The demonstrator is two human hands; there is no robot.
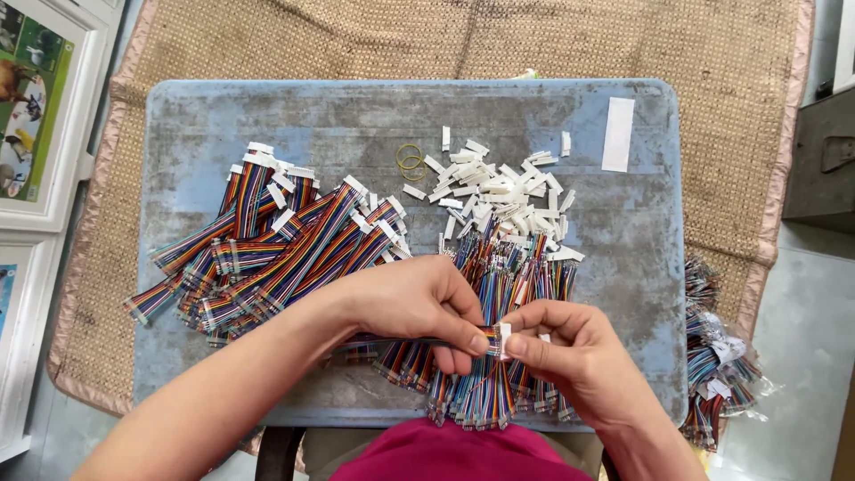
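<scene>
Head view: a ribbon cable (419,340) is pinched by the left hand (419,303); a white connector (505,341) is gripped at its end by the right hand (570,352), above the blue table (196,125).

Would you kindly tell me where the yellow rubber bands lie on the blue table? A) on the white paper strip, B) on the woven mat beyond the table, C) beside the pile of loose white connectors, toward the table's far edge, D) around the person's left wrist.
C: the yellow rubber bands lie flat on the blue table, just left of the loose white connectors.
</scene>
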